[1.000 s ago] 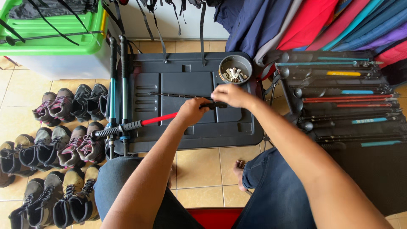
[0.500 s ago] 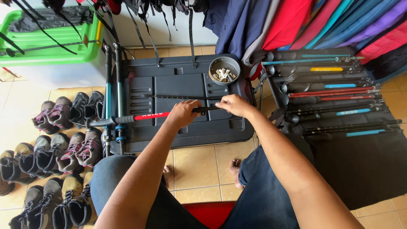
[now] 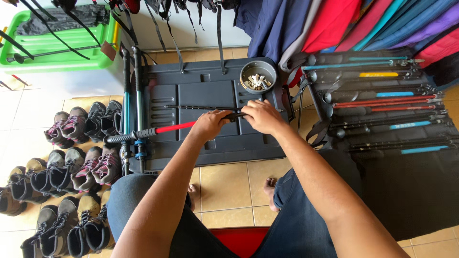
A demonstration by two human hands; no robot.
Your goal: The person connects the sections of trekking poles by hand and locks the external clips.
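A red and black trekking pole (image 3: 162,129) lies crosswise over a dark grey plastic lid (image 3: 205,91) that serves as a work surface. My left hand (image 3: 209,125) grips the red shaft near its middle. My right hand (image 3: 261,116) closes around the black section just to the right, the two hands almost touching. The pole's black grip end points left, over the lid's edge. A thin black rod (image 3: 201,108) lies on the lid just behind my hands.
A grey bowl (image 3: 258,76) of small pale parts stands at the lid's back right. Several trekking poles (image 3: 377,102) lie at right. Rows of hiking shoes (image 3: 71,157) fill the left floor. Two poles (image 3: 129,95) lean beside the lid; a green crate (image 3: 57,45) sits at back left.
Both hands and the pole stay in the same grip. The pole's left end has levelled slightly, and the view has shifted a little.
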